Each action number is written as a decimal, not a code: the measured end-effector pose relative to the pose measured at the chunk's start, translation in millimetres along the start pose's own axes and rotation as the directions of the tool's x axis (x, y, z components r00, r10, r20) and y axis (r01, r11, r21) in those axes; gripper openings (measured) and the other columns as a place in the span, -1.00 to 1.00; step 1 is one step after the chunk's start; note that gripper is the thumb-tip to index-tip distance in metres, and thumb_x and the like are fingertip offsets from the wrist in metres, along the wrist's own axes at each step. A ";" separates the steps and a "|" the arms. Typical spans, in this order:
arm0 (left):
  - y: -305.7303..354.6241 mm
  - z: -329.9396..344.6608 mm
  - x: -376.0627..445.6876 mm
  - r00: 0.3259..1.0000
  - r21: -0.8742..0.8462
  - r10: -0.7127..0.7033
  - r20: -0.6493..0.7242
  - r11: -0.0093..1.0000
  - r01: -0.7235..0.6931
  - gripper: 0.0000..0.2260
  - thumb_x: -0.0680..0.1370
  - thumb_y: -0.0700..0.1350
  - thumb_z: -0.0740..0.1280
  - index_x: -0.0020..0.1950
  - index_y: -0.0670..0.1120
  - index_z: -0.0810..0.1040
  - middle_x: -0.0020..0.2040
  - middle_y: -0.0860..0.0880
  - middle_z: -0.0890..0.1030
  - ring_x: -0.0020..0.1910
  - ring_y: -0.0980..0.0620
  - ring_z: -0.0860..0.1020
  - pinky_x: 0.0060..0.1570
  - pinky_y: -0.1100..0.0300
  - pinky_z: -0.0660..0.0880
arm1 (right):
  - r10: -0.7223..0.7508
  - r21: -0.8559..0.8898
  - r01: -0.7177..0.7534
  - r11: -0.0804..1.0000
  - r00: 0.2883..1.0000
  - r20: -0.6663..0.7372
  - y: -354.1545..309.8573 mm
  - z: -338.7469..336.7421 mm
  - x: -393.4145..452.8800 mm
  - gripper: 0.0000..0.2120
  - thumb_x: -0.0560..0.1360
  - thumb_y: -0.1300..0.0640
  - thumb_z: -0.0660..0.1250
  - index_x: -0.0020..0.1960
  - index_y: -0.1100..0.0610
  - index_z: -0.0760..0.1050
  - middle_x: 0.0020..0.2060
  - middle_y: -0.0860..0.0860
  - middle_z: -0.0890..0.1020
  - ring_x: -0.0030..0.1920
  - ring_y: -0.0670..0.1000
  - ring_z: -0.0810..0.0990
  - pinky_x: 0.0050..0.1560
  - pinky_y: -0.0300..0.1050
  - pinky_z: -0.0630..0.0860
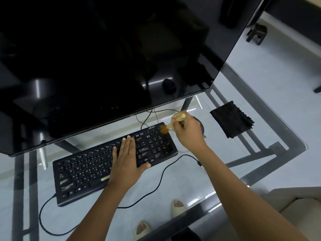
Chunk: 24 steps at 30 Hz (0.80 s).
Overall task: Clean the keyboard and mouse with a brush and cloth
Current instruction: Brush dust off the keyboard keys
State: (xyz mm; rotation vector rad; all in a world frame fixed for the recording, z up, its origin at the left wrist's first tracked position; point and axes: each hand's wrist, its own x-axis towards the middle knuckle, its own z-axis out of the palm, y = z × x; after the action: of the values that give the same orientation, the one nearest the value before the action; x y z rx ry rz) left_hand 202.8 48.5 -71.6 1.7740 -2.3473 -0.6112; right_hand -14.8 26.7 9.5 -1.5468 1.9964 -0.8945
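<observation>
A black keyboard point(90, 169) lies at an angle on the glass desk. My left hand point(127, 159) rests flat on its middle keys, fingers together, holding it down. My right hand point(188, 132) grips a small brush point(171, 123) with a pale wooden handle; its brown bristles touch the keyboard's far right corner above the number pad. The mouse point(201, 126) is mostly hidden behind my right hand. A folded black cloth point(231, 119) lies on the glass to the right of that hand.
A large dark monitor point(112, 58) hangs over the back of the desk, close above the keyboard. A black cable point(166, 169) loops across the glass desk point(260, 129) in front of the keyboard. Feet in pale slippers show through the glass.
</observation>
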 end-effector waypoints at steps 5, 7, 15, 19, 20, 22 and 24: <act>-16.3 -5.4 -18.9 0.995 -0.035 -0.057 -0.086 0.998 0.054 -0.11 0.46 0.30 0.27 0.57 -0.14 -0.05 0.59 -0.03 -0.07 0.53 0.09 -0.21 0.50 -0.05 -0.24 | -0.117 -0.046 0.117 0.992 0.993 0.008 -7.3 18.8 2.8 -0.94 0.56 0.23 0.27 -0.09 0.17 0.49 -0.16 0.01 0.61 -0.26 -0.12 0.56 -0.23 -0.40 0.44; -28.4 -9.9 -28.7 0.984 -0.048 -0.098 -0.149 0.995 0.092 -0.12 0.46 0.32 0.24 0.57 -0.15 -0.02 0.58 -0.03 -0.04 0.54 0.10 -0.20 0.49 -0.03 -0.25 | -0.137 0.020 0.138 0.990 0.990 -0.017 -13.8 21.9 4.9 -0.96 0.55 0.24 0.28 -0.07 0.20 0.50 -0.22 -0.03 0.60 -0.26 -0.18 0.57 -0.23 -0.44 0.43; -82.4 -14.3 -79.7 0.914 -0.122 -0.294 -0.279 0.955 0.270 -0.10 0.44 0.37 0.25 0.54 -0.21 0.08 0.56 -0.12 0.11 0.55 0.04 -0.06 0.50 -0.14 -0.09 | -0.186 -0.049 0.189 0.981 0.981 0.062 -26.1 43.7 8.4 -0.92 0.55 0.27 0.25 -0.09 0.17 0.50 -0.20 0.03 0.61 -0.25 -0.16 0.60 -0.21 -0.23 0.57; -101.3 -13.5 -105.0 0.875 -0.156 -0.366 -0.316 0.930 0.333 -0.12 0.45 0.36 0.24 0.53 -0.20 0.08 0.56 -0.14 0.11 0.55 -0.03 -0.01 0.48 -0.19 -0.05 | -0.187 -0.048 0.189 0.981 0.982 0.029 -42.1 54.5 5.4 -0.90 0.55 0.31 0.23 -0.04 0.20 0.51 -0.11 0.09 0.58 -0.20 -0.02 0.61 -0.17 -0.20 0.57; -103.2 -13.7 -109.8 0.861 -0.177 -0.387 -0.330 0.921 0.346 -0.12 0.45 0.34 0.26 0.53 -0.21 0.08 0.56 -0.15 0.11 0.55 -0.05 0.01 0.47 -0.21 -0.03 | -0.169 0.017 0.169 0.985 0.985 0.039 -46.2 54.2 5.1 -0.90 0.55 0.32 0.23 -0.05 0.19 0.51 -0.14 0.07 0.59 -0.22 -0.08 0.63 -0.21 -0.28 0.54; -109.0 -14.2 -119.9 0.824 -0.225 -0.440 -0.356 0.897 0.381 -0.08 0.41 0.38 0.24 0.53 -0.20 0.07 0.55 -0.15 0.11 0.55 -0.06 0.00 0.48 -0.16 -0.06 | -0.074 0.136 0.041 0.990 0.966 0.246 -55.2 58.5 1.6 -0.93 0.56 0.27 0.26 -0.07 0.17 0.51 -0.22 0.06 0.65 -0.28 -0.11 0.67 -0.19 -0.25 0.60; -116.7 -12.4 -129.5 0.799 -0.269 -0.486 -0.354 0.871 0.410 -0.04 0.36 0.42 0.19 0.54 -0.18 0.05 0.57 -0.12 0.09 0.56 -0.02 -0.03 0.47 -0.12 -0.10 | -0.047 0.054 0.028 0.998 0.918 0.393 -59.7 67.5 -5.6 -0.94 0.57 0.19 0.28 -0.07 0.14 0.51 -0.26 0.05 0.66 -0.28 -0.02 0.67 -0.18 -0.13 0.64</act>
State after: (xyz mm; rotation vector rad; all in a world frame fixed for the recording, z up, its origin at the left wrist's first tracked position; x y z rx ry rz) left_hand 349.5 141.8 -89.4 2.1359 -1.5485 -0.4232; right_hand 73.6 8.4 6.7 -1.5960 1.6509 -0.5795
